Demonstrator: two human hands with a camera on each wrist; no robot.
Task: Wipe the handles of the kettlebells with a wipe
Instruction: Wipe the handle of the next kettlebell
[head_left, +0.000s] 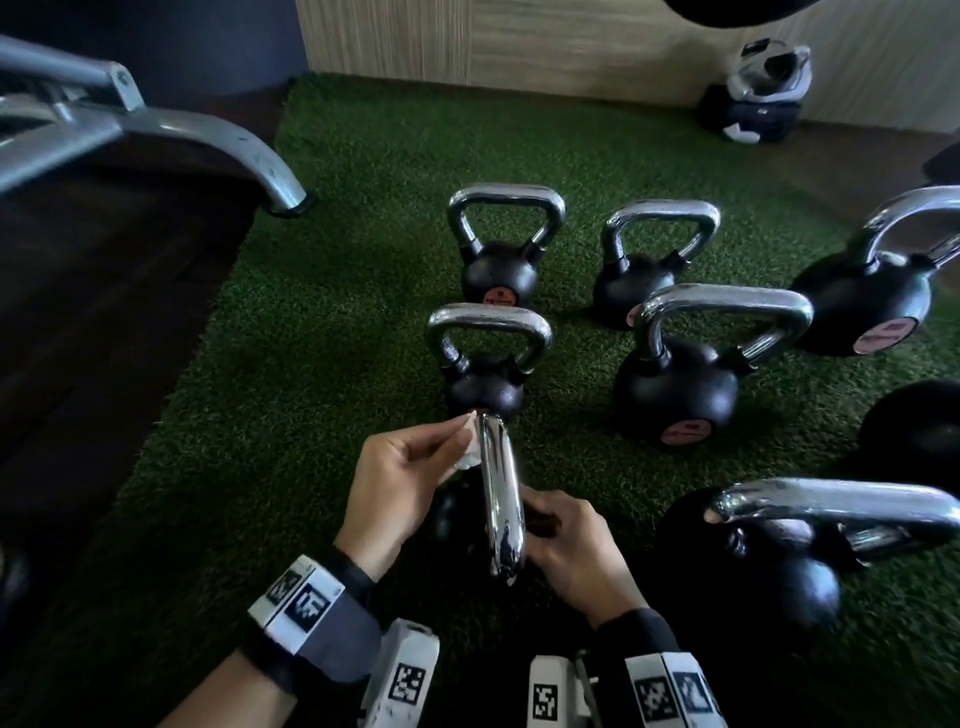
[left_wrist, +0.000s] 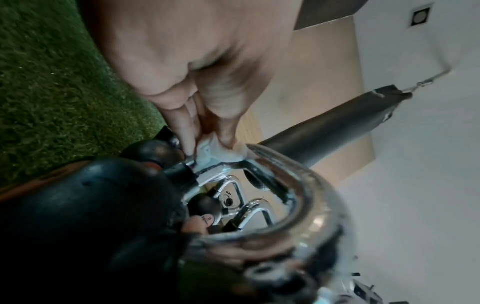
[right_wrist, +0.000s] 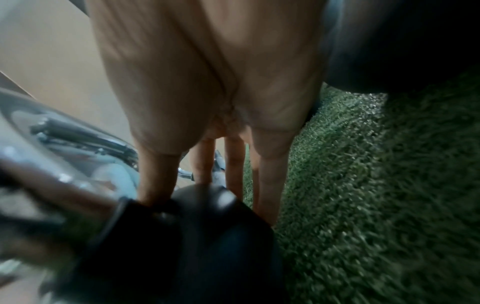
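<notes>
- At the near edge of the green turf mat (head_left: 322, 291), the left hand (head_left: 400, 478) pinches a small white wipe (head_left: 470, 452) between thumb and fingertips and presses it against the far end of the chrome handle (head_left: 501, 514) of the nearest kettlebell (left_wrist: 85, 216).
- The right hand (head_left: 569, 551) steadies that kettlebell; its fingers (right_wrist: 267, 170) reach down along the black ball, straight rather than curled, so they rest on it without gripping.
- The wipe is bunched small and covers little of the bar. It could slip out of the pinch on the smooth chrome, or pass over only one side and leave the underside uncleaned.
- This kettlebell looks tipped toward the person rather than standing flat. With only straight fingers bracing it, it could likely roll or drop onto the mat, or onto the fingers.
- Just beyond the wipe stands a second kettlebell (head_left: 488, 364), close enough that the left knuckles could knock it on a forward stroke.
- Further out, upright on the mat, are one behind it (head_left: 501, 249), two in the middle (head_left: 675, 384) (head_left: 644, 265), one toward the right edge (head_left: 872, 291) and one at the near right (head_left: 779, 551), near the right wrist.
- A grey metal machine frame (head_left: 156, 130) stands off the mat's far left corner, well apart.
</notes>
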